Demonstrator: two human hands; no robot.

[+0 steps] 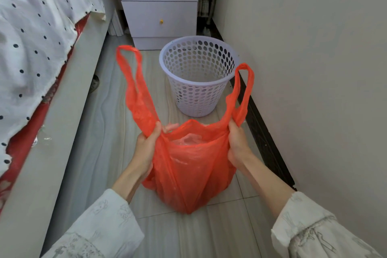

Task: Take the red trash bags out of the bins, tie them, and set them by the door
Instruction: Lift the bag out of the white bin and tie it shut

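A: Starting at the far left, what do we have?

B: We see a bed (62, 94) running down that side, with a white spotted cover (37, 33) hanging over a red sheet (31, 130). Beyond its far end stands a white drawer unit (159, 4) with 2 yellow knobs.

A: And moving in toward our hands?

B: Our left hand (146, 146) has its fingers and thumb curled around the base of the bag's left handle (134, 81), which stands up above the grip in a long loop. So that hand is closed on the plastic, not loose.

A: Where is the bag itself?

B: The red trash bag (192, 178) is out of the bin, hanging between our 2 hands above the tiled floor (188, 236). Its mouth is open, not tied, and we can make out pale crumpled plastic inside. Whether its bottom touches the floor, we cannot tell.

A: And the bin?

B: The white perforated bin (199, 81) stands upright on the floor just behind the bag, in front of the drawer unit, with no liner in it.

A: Then the right side?

B: Our right hand (238, 144) pinches the base of the right handle (244, 90), fingers wrapped around it. Past it, a plain wall (314, 69) with a dark skirting board (266, 138) runs along the right.
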